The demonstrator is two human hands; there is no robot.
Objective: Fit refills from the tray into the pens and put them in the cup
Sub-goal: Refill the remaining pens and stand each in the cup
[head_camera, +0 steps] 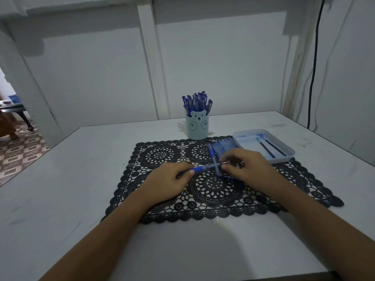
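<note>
Two hands meet over the middle of the black lace placemat (162,153), where one pen (199,169) is held level between them, just above the mat. I think it is kept low and level so that the refill can slide straight into the barrel and small parts cannot roll away. The left hand (168,181) grips the back part of the pen, with the fingers curled around it and the thumb pressed on the blue grip. The right hand (245,165) pinches the pointed front end (225,162) between thumb and forefinger; its other fingers are bent, and I cannot tell if they touch anything. A second pen (217,171) lies on the mat and crosses under the held one. A row of more pens (223,145) lies close behind the right hand, easy to reach. The white tray (288,157) stands at the right edge of the mat with two dark refills (267,150) in it. The bear cup (197,126) stands behind the mat, already crowded with blue pens (197,100), so the task seems far along.
</note>
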